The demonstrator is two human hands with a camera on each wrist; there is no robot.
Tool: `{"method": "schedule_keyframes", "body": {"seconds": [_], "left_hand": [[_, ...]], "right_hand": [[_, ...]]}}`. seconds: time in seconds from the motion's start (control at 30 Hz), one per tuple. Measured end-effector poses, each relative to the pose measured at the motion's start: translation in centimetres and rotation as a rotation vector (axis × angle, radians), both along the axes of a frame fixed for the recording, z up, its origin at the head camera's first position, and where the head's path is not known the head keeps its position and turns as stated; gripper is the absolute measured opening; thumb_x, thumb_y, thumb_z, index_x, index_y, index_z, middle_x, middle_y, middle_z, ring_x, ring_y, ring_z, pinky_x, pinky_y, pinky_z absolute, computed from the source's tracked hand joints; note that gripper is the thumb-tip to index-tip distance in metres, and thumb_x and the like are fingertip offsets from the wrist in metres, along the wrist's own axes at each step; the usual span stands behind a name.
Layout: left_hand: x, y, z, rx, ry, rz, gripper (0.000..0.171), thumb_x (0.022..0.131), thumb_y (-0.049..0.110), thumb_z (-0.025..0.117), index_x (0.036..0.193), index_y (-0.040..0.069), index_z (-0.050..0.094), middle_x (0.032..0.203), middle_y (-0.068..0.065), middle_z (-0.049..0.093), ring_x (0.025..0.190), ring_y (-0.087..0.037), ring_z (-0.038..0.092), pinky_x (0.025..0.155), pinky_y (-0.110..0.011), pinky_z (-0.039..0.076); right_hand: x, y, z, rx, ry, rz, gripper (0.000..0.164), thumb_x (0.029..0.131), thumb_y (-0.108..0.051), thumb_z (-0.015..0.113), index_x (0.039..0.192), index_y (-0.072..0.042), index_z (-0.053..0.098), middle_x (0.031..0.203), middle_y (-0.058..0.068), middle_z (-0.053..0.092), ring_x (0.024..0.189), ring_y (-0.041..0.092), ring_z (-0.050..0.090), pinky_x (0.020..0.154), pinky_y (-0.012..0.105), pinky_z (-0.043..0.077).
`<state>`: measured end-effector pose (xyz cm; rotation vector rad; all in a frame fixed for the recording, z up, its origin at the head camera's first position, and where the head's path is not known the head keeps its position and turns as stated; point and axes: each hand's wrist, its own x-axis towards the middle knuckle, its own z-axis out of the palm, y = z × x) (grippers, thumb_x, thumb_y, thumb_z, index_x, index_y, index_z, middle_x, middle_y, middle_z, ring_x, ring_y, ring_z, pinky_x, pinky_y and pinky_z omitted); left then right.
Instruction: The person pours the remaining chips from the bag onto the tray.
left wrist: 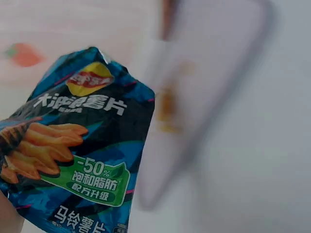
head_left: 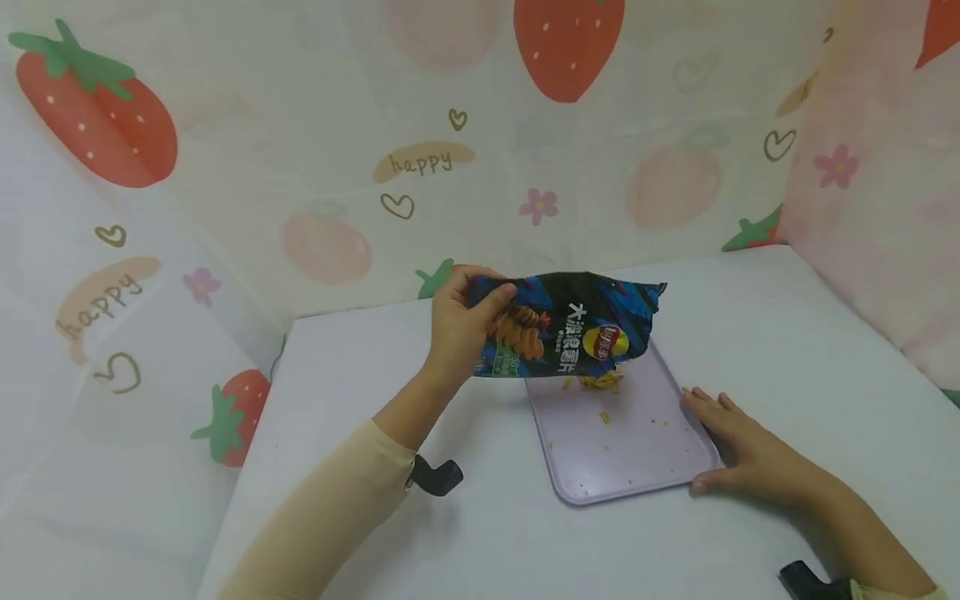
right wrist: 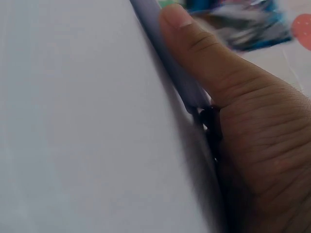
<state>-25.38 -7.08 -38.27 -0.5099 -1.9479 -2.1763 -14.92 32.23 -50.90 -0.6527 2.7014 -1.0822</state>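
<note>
My left hand (head_left: 457,333) grips one end of a blue and black potato chip bag (head_left: 558,329), thumb across its front. The bag is held sideways in the air over the far part of a pale purple tray (head_left: 630,458). Yellow chip pieces (head_left: 602,382) lie in a small heap on the tray below the bag, with crumbs scattered nearer me. In the left wrist view the printed front of the bag (left wrist: 97,141) shows clearly. My right hand (head_left: 765,458) rests at the tray's right edge, fingers spread. Its thumb (right wrist: 214,56) touches the rim in the right wrist view.
The tray lies on a white table (head_left: 360,392). Behind the table hangs a backdrop (head_left: 337,100) printed with strawberries, and another panel (head_left: 885,250) stands along the right. Black curved pieces (head_left: 438,477) show at both of my wrists.
</note>
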Motion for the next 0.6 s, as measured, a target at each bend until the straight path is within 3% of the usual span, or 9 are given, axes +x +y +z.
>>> {"method": "schedule_keyframes", "body": {"seconds": [0.13,0.23,0.33,0.6], "left_hand": [[1.1,0.3,-1.8,-0.028,-0.053,0.006,0.016,0.092,0.016,0.079,0.102,0.008,0.07,0.105,-0.002,0.068,0.095,-0.016,0.068,0.084,-0.026,0.059],[1.2,0.3,-2.0,-0.017,-0.052,0.052,0.019,0.092,0.017,0.079,0.104,0.006,0.069,0.104,-0.004,0.068,0.097,-0.018,0.067,0.086,-0.027,0.058],[1.1,0.2,-1.5,-0.026,-0.049,0.064,0.019,0.091,0.018,0.079,0.103,0.007,0.069,0.103,-0.005,0.068,0.096,-0.019,0.066,0.085,-0.027,0.058],[0.8,-0.5,1.2,0.005,-0.088,0.028,0.015,0.091,0.015,0.079,0.101,0.01,0.069,0.102,-0.003,0.066,0.095,-0.018,0.066,0.084,-0.026,0.058]], "right_hand": [[0.3,0.1,0.0,0.01,-0.001,0.0,0.117,0.072,-0.051,0.089,0.164,-0.019,0.024,0.168,0.021,0.019,0.15,0.06,0.003,0.117,0.074,0.007],[0.1,0.1,0.1,0.009,-0.01,0.0,0.118,0.071,-0.051,0.09,0.164,-0.02,0.025,0.169,0.02,0.019,0.15,0.061,0.002,0.115,0.077,0.008],[0.1,0.1,0.0,0.001,-0.015,0.003,0.118,0.071,-0.05,0.09,0.164,-0.018,0.025,0.169,0.02,0.018,0.15,0.061,0.001,0.115,0.077,0.007],[0.2,-0.1,0.2,0.002,-0.02,-0.001,0.118,0.071,-0.051,0.09,0.164,-0.019,0.024,0.169,0.021,0.018,0.149,0.062,0.0,0.114,0.078,0.008]]}}
